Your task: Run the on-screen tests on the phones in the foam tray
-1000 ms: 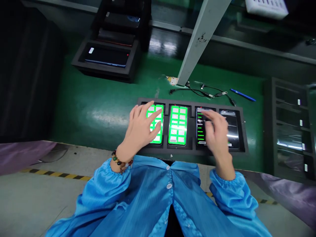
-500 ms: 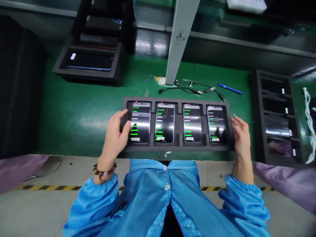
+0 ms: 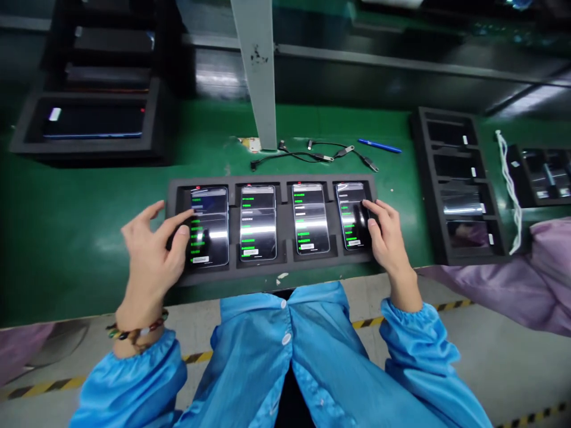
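A black foam tray (image 3: 289, 261) lies in front of me, with several smartphones in its slots, their screens lit with green text lines. My left hand (image 3: 154, 246) is open at the tray's left end. Its index fingertip reaches the left edge of the leftmost phone (image 3: 209, 229), and the thumb is spread below. At the opposite end, my right hand (image 3: 389, 235) is open, with index finger and thumb apart at the right edge of the rightmost phone (image 3: 352, 217). Two middle phones, one left of centre (image 3: 258, 223) and one right of centre (image 3: 311, 219), lie untouched.
Behind the tray are short black cables (image 3: 312, 156), a blue pen (image 3: 379, 145) and a grey post (image 3: 259, 77). Stacked foam trays with phones (image 3: 158, 119) stand back left. Another phone tray (image 3: 428, 196) and a white cord (image 3: 508, 184) are right. A purple sleeve (image 3: 504, 291) shows beyond.
Both hands have left the tray's ends and moved inward, their fingers now at the outer edges of the two end phones. My view has shifted to the right.
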{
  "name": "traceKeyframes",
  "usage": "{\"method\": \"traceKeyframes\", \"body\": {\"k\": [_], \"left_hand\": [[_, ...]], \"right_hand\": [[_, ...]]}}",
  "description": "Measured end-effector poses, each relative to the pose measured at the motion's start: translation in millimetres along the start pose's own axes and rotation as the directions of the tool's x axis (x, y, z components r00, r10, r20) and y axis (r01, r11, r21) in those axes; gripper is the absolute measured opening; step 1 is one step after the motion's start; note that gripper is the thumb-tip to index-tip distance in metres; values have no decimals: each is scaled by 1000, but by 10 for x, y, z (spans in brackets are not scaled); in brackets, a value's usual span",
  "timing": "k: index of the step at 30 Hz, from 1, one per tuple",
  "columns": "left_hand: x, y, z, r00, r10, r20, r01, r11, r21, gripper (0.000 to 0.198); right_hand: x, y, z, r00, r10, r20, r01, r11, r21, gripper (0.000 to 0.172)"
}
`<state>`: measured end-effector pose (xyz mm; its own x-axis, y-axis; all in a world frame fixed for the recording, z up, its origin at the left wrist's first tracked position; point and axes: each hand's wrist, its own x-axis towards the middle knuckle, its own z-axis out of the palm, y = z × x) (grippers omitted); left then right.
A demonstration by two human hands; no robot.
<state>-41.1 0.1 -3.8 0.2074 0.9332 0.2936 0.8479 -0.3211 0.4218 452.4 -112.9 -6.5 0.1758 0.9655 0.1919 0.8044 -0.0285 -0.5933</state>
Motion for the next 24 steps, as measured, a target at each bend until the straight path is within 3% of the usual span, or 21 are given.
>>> {"method": "traceKeyframes", "body": {"k": [3, 8, 11, 13, 16, 18, 21, 24], "left_hand": [[33, 199, 2, 998, 57, 30, -57, 998, 2, 35], [131, 607, 150, 940, 220, 259, -215, 975, -49, 35], [214, 805, 271, 958, 180, 225, -183, 983, -9, 41], [258, 990, 353, 960, 215, 179, -212, 977, -35, 38], [315, 1359, 519, 886, 398, 240, -375, 917, -135, 35], [366, 1580, 653, 845, 447, 293, -421, 894, -152, 37], [464, 1747, 818, 876, 385, 289, -368, 923, -114, 41], [542, 1755, 879, 897, 358, 259, -347, 934, -88, 42]], "right_hand": [[33, 2, -24, 999, -40, 5, 40, 999, 16, 47], [92, 29, -9, 997, -27, 74, 28, 999, -17, 46], [116, 38, 6, 998, -27, 57, 28, 999, -26, 50], [100, 28, 2, 998, -54, 24, 54, 999, -2, 49], [27, 0, -23, 996, -85, -19, 85, 996, 22, 45], [-41, -16, -43, 995, -98, -33, 99, 995, 19, 43], [-144, -23, -68, 993, -97, -69, 98, 995, 12, 41], [-223, -15, -81, 994, -76, -78, 77, 997, 11, 42]]}}
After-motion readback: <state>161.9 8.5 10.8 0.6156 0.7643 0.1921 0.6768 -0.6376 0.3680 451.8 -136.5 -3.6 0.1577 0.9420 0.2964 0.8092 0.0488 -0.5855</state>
